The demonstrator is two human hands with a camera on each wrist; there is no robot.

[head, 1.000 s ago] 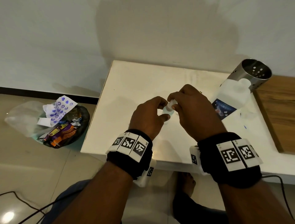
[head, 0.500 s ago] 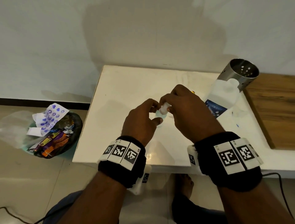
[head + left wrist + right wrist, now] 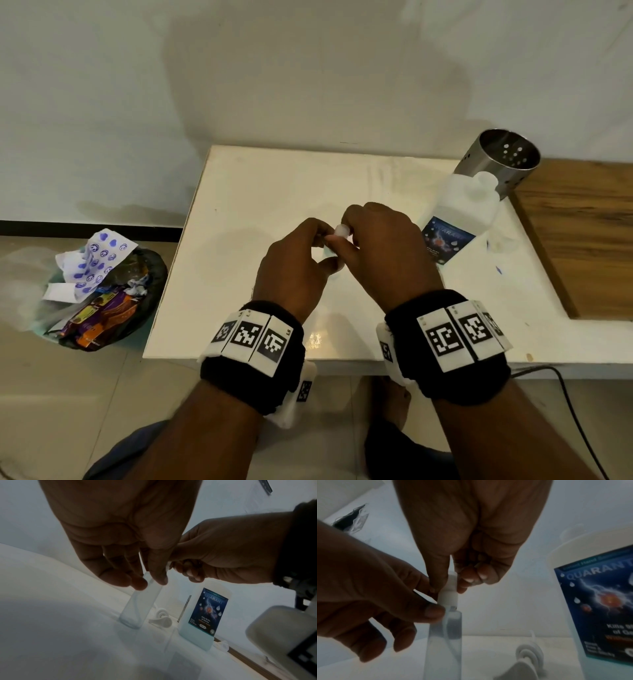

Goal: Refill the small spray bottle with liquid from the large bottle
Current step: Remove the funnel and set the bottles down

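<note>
The small clear spray bottle (image 3: 139, 608) stands upright on the white table (image 3: 260, 205). My left hand (image 3: 327, 248) pinches its shoulder between thumb and fingers (image 3: 433, 612). My right hand (image 3: 342, 230) pinches the white spray head (image 3: 449, 595) at the bottle's neck, and a thin tube runs down inside the small bottle (image 3: 445, 642). In the head view both hands hide most of it. The large white bottle (image 3: 459, 219) with a blue label (image 3: 205, 609) stands upright just to the right, touched by neither hand.
A white coiled pump piece (image 3: 161, 619) lies on the table between the two bottles. A perforated steel cylinder (image 3: 503, 161) stands behind the large bottle, beside a wooden board (image 3: 589, 233). A full rubbish bag (image 3: 102, 287) sits on the floor at left; a cable (image 3: 575, 411) hangs at right.
Both hands have kept their hold on the small bottle and its spray head. The head view has tilted, so the table sits lower in the picture.
</note>
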